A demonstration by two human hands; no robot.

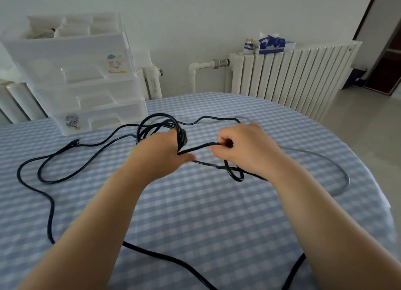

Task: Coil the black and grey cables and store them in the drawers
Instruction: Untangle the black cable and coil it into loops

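A plain pale wall (195, 11) runs across the back, evenly lit by soft daylight; below it stands a white ribbed radiator (288, 76), fed from the left by a white pipe (201, 67) with a metal coupling; on top of the radiator sit a blue tissue pack (272, 44) and a small jar (249, 45) just beside it; a second radiator (152, 81) shows further left; the counter wears a blue-and-white checked cloth (217, 213); at right, a dark wooden door frame (386, 57) meets a pale glossy floor (368, 120).
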